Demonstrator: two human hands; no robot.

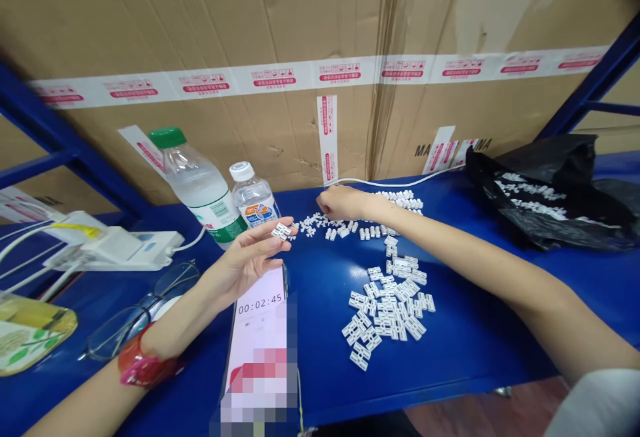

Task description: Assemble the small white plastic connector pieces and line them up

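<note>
My left hand is raised above a phone, palm up, pinching a small white plastic clip piece between the fingertips. My right hand reaches to the far side of the blue table, fingers curled down onto a scatter of loose white pieces; what they grip is hidden. A pile of joined white pieces lies in the middle of the table below my right forearm.
Two water bottles stand at the back left beside a white power strip and glasses. A black bag with white pieces lies at the right. Cardboard boxes wall the back.
</note>
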